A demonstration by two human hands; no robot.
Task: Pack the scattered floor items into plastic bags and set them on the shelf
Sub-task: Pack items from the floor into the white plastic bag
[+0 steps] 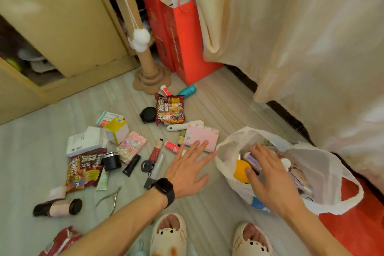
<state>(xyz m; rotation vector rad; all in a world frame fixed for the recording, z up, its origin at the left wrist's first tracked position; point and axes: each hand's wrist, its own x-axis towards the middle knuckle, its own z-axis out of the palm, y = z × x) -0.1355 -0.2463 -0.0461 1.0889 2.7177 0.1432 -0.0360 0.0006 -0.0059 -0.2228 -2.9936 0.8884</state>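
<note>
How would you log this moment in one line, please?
left hand open over floor; right hand open over plastic bag; bag part-filled; many items unpacked

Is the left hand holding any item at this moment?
No, the left hand hovers with its fingers spread straight, gripping nothing.

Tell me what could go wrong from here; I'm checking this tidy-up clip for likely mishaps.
The plastic bag lies slumped open and already fairly full. Neither the left hand nor the right hand holds its rim, so added things may slide out. The metal nippers on the floor look pointed and could pierce the thin bag or prick a hand. Small things lie scattered just ahead of the slippers and might get stepped on.
</note>
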